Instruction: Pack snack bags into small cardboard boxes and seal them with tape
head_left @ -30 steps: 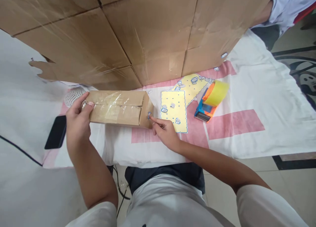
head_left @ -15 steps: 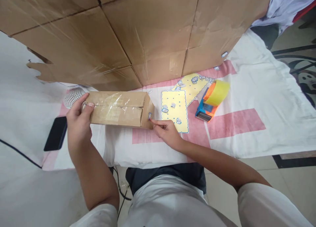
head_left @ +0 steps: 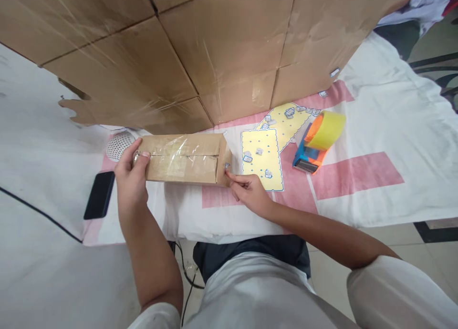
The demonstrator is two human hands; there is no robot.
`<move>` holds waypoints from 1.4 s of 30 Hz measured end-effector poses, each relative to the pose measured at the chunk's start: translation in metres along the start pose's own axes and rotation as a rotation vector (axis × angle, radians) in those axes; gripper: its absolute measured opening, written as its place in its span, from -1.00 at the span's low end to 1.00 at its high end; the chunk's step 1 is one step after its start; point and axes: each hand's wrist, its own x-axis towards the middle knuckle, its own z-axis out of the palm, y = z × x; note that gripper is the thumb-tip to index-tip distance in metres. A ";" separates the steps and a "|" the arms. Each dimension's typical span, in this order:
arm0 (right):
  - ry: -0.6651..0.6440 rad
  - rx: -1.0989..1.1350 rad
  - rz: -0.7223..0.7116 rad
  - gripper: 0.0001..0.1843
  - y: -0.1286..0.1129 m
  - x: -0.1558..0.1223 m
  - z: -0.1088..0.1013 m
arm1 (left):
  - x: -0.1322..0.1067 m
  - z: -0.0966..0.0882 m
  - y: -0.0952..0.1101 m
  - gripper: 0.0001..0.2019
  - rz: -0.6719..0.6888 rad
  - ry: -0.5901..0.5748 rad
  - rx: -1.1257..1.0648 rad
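Note:
A long brown cardboard box (head_left: 179, 169) with shiny clear tape along its top lies in front of me. My left hand (head_left: 132, 171) grips its left end, thumb on top and fingers around the far edge. At the opposite end, my right hand (head_left: 250, 190) has its fingers curled together, the fingertips touching the end face just below a small blue-and-white sticker (head_left: 227, 166). Whether anything is pinched in them is hidden. Right of the box lie a yellow sheet (head_left: 263, 140) and a second yellow sheet (head_left: 293, 121), both bearing several small stickers.
Large taped cardboard (head_left: 232, 43) stands like a wall behind the box. A tape dispenser (head_left: 309, 157) with a yellow roll is to the right. A black phone (head_left: 99, 195) and a white perforated object (head_left: 119, 145) lie left, on the pink-and-white cloth (head_left: 358, 176).
The whole view has shifted, so everything appears slightly farther right. My left hand keeps its grip on the box, and my right fingertips stay by the sticker at its end.

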 end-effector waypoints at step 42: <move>-0.105 0.093 0.079 -0.04 -0.007 0.015 -0.008 | -0.005 0.001 -0.001 -0.58 -0.010 0.059 0.008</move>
